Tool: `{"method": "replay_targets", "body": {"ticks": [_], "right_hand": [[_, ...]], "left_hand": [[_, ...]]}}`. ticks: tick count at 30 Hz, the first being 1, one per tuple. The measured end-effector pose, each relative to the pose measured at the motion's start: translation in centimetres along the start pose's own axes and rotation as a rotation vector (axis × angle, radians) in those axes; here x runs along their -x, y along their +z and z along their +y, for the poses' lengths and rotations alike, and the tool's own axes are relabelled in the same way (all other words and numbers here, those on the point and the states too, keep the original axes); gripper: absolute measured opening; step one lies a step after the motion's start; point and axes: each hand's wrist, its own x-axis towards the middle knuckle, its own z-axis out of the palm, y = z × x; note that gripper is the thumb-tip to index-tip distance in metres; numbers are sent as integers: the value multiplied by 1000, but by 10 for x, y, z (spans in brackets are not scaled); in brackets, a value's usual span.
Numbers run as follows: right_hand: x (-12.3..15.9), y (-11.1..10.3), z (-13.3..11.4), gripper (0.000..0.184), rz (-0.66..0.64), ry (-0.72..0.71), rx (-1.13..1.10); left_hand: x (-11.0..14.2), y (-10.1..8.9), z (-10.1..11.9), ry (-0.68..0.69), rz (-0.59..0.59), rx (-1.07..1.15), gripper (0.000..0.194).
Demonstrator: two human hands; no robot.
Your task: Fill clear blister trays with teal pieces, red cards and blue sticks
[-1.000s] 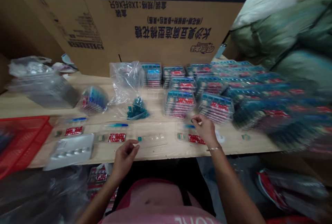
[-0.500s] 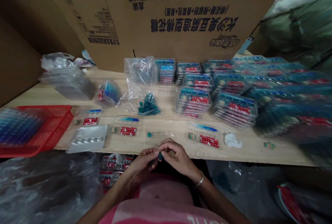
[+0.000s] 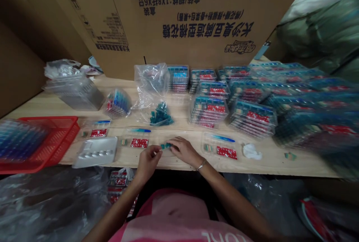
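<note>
Over a shallow clear plastic tray, my right hand (image 3: 183,151) pinches a small teal block (image 3: 168,145) at its fingertips. A second teal block (image 3: 162,146) sits just left of it in that tray, which the hands partly hide. My left hand (image 3: 148,162) is beside the tray's left end, thumb and fingers curled together; whether anything is between them is hidden. To the left, another clear tray holds a blue pen (image 3: 141,130), a red patterned packet (image 3: 139,143) and a small striped block (image 3: 123,142). On the right, a similar tray carries a like packet (image 3: 226,152) and pen (image 3: 223,138).
Loose teal blocks (image 3: 161,115) spill from a clear bag (image 3: 151,79). Stacks of filled trays (image 3: 209,109) crowd the right. At left are a red basket (image 3: 63,137), a whitish moulded tray (image 3: 97,152) and stacked clear trays (image 3: 81,92). A large carton (image 3: 193,53) stands behind.
Both hands have moved forward from the table's front edge and separated. The right hand has carried a teal block to the middle tray, beside the block there.
</note>
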Motion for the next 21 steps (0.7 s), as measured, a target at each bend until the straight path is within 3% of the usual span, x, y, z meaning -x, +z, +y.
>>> {"method": "replay_targets", "body": {"ticks": [3, 7, 10, 14, 18, 21], "right_hand": [[2, 3, 2, 32, -2, 4, 18], [7, 6, 1, 25, 34, 15, 19], [7, 7, 4, 22, 61, 4, 10], [6, 1, 4, 20, 3, -72, 55], [6, -8, -4, 19, -82, -147, 176], [7, -9, -6, 19, -90, -85, 121]], "left_hand": [[-12, -3, 1, 231, -29, -370, 16], [-22, -3, 4, 304, -180, -650, 17], [-21, -5, 2, 337, -263, -656, 17], [-17, -7, -4, 380, -345, -609, 21], [-15, -7, -8, 412, -321, -584, 23], [-15, -6, -11, 413, -293, -545, 22]]}}
